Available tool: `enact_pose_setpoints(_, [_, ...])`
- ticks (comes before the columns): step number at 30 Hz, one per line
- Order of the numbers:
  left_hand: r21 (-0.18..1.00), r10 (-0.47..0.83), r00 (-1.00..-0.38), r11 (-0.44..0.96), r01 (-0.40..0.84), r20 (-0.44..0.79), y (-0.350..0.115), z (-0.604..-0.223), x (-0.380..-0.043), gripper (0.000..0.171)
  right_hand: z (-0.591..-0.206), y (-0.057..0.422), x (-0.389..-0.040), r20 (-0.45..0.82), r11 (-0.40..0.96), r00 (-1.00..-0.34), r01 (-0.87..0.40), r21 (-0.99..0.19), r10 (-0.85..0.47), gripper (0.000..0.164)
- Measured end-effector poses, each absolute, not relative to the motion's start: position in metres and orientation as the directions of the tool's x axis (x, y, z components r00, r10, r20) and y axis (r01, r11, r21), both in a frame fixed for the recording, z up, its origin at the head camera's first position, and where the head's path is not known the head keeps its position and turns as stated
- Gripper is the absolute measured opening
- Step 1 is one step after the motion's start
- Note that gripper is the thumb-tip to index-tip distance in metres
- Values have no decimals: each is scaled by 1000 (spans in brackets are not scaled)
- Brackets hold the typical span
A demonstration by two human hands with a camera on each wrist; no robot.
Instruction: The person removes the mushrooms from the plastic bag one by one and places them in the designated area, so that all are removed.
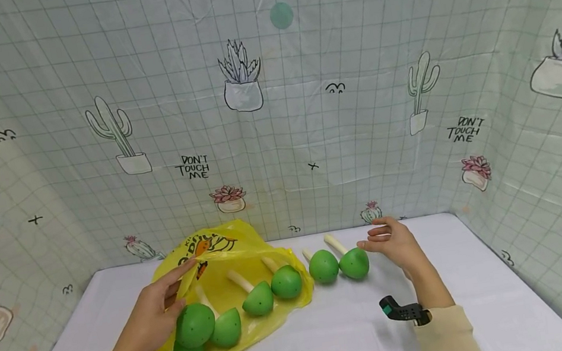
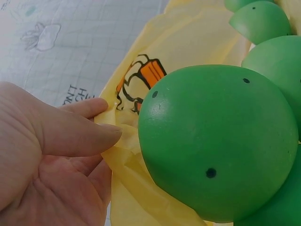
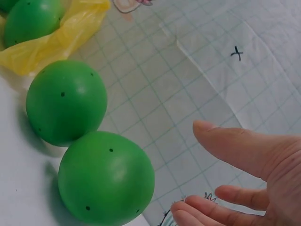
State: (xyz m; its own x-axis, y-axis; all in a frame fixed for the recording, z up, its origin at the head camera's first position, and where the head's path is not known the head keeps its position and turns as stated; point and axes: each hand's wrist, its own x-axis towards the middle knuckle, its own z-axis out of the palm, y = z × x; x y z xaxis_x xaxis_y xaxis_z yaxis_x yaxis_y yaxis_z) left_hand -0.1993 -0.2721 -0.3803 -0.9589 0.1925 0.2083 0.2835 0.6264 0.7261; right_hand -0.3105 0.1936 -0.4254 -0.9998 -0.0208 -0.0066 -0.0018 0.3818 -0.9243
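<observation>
My left hand [image 1: 151, 318] pinches the edge of a yellow plastic bag [image 1: 264, 323] between thumb and fingers. Several green mushroom-shaped pieces with black dots and pale stems lie in the bag's open mouth; one large green cap [image 2: 216, 141] sits right beside the left fingers. To the right of the bag, two more green pieces lie on the table, a left one [image 1: 323, 266] and a right one [image 1: 354, 264], their caps touching in the right wrist view. Near the right one is my right hand [image 1: 400, 247], fingers loosely extended and holding nothing.
A white cloth covers the table [image 1: 346, 334]. Behind and at both sides hangs a gridded curtain [image 1: 286, 138] printed with potted cacti. Black straps with camera mounts [image 1: 405, 311] are worn on both wrists.
</observation>
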Motion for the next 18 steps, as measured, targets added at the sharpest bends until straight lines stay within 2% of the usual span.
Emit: enact_pose_setpoints(18, [733, 187, -960, 620, 279, 207, -272, -380, -198, 71, -407, 177, -303, 105, 331, -992, -122, -936, -67, 82])
